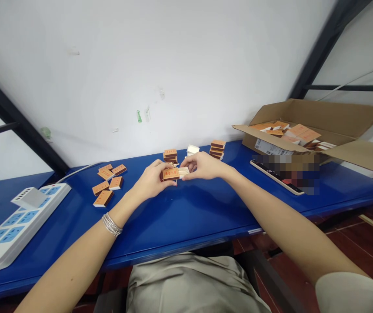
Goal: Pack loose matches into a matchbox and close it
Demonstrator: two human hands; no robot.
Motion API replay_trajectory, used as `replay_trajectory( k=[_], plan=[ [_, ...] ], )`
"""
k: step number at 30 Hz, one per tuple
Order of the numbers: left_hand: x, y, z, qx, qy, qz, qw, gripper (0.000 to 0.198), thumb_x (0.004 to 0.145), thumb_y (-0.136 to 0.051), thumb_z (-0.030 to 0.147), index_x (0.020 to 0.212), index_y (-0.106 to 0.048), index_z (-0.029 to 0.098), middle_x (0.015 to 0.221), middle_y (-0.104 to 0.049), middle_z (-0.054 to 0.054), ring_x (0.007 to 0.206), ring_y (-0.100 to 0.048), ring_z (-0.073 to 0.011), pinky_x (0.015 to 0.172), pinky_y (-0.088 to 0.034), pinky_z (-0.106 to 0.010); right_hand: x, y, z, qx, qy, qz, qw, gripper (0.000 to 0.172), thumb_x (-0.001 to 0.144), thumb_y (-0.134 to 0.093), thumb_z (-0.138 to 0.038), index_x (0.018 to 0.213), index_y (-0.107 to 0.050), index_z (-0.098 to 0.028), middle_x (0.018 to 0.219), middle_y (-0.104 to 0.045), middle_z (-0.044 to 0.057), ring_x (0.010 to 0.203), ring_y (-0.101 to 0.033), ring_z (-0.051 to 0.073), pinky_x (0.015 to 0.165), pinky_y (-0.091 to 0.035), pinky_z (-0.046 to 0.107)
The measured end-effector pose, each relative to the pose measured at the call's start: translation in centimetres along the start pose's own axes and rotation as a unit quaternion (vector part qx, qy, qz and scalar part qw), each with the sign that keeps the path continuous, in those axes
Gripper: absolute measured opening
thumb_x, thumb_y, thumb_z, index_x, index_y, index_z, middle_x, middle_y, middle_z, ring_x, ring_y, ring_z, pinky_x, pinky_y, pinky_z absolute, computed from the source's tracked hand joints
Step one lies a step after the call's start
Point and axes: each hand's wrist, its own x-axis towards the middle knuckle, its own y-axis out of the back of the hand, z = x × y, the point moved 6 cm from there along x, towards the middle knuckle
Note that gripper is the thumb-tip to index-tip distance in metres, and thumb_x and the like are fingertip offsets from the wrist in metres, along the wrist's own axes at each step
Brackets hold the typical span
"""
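Note:
My left hand (155, 177) is closed around the orange sleeve of a matchbox (171, 174), its printed face turned up toward me. At the right end of the sleeve, my right hand (202, 167) pinches the pale inner tray (183, 171), which sticks partly out. Some matchsticks (172, 164) show just behind the sleeve, between my hands. Behind them stand a stack of matchboxes (170, 154), a pile of white trays (192, 150) partly hidden by my right hand, and a taller matchbox stack (217, 148).
Several loose matchboxes (116, 182) lie on the blue table (160, 221) at left, near a white power strip (26, 221) with a plugged-in adapter (30, 198). At right are a phone (276, 177) and an open cardboard box (268, 145) holding more matchboxes. A wall rises behind.

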Motion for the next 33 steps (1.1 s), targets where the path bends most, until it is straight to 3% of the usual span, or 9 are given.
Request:
replay_trajectory(
  k=[10, 15, 19, 25, 29, 33],
  plan=[
    [0.0, 0.1, -0.3, -0.009, 0.001, 0.01, 1.0, 0.05, 0.068, -0.084, 0.031, 0.111, -0.064, 0.018, 0.104, -0.063, -0.006, 0.093, -0.062, -0.0206, 0.082, -0.051, -0.035, 0.3, -0.3, 0.0, 0.047, 0.027, 0.052, 0.997, 0.051, 0.058, -0.086, -0.04, 0.1, -0.072, -0.014, 0.084, -0.073, 0.006, 0.076, -0.069, 0.02, 0.074, -0.054, 0.032],
    [0.2, 0.6, -1.1, -0.033, 0.005, 0.021, 0.999, 0.047, 0.069, -0.082, 0.033, 0.11, -0.065, 0.018, 0.104, -0.064, -0.006, 0.09, -0.063, -0.0201, 0.082, -0.051, -0.036, 0.6, -0.8, 0.8, 0.212, 0.031, 0.002, 0.977, 0.055, 0.057, -0.086, -0.032, 0.105, -0.067, -0.014, 0.086, -0.073, 0.006, 0.083, -0.071, 0.02, 0.082, -0.057, 0.036],
    [0.3, 0.8, -1.4, -0.056, -0.005, 0.022, 0.998, 0.046, 0.069, -0.082, 0.033, 0.11, -0.066, 0.019, 0.104, -0.065, -0.006, 0.09, -0.064, -0.0199, 0.08, -0.052, -0.036, 0.9, -0.8, 1.2, 0.219, 0.032, 0.009, 0.975, 0.053, 0.056, -0.086, -0.031, 0.102, -0.067, -0.014, 0.09, -0.072, 0.007, 0.078, -0.07, 0.018, 0.08, -0.058, 0.036],
    [0.1, 0.4, -0.3, -0.121, -0.06, -0.047, 0.99, 0.044, 0.071, -0.081, 0.03, 0.111, -0.067, 0.021, 0.111, -0.066, -0.007, 0.098, -0.064, -0.0207, 0.086, -0.052, -0.036, 1.3, -2.2, 1.5, 0.172, 0.017, -0.007, 0.985, 0.073, 0.046, -0.091, -0.031, 0.113, -0.068, -0.016, 0.089, -0.07, 0.003, 0.071, -0.064, 0.014, 0.069, -0.055, 0.03],
    [0.0, -0.1, 0.6, -0.133, -0.091, -0.079, 0.984, 0.045, 0.067, -0.084, 0.027, 0.109, -0.07, 0.023, 0.114, -0.068, -0.007, 0.108, -0.063, -0.0226, 0.096, -0.048, -0.039, 1.3, -3.2, 1.0, 0.177, 0.04, -0.045, 0.982, 0.075, 0.048, -0.09, -0.031, 0.118, -0.068, -0.019, 0.088, -0.071, 0.001, 0.065, -0.059, 0.011, 0.063, -0.051, 0.025],
    [-0.2, -0.7, 0.7, -0.138, -0.089, -0.096, 0.982, 0.047, 0.068, -0.083, 0.027, 0.113, -0.069, 0.023, 0.112, -0.071, -0.006, 0.104, -0.065, -0.0232, 0.093, -0.05, -0.04, 1.3, -3.1, 0.9, 0.173, 0.044, -0.039, 0.983, 0.072, 0.049, -0.09, -0.032, 0.115, -0.07, -0.017, 0.08, -0.07, 0.0, 0.063, -0.058, 0.01, 0.061, -0.048, 0.024]
  ],
)
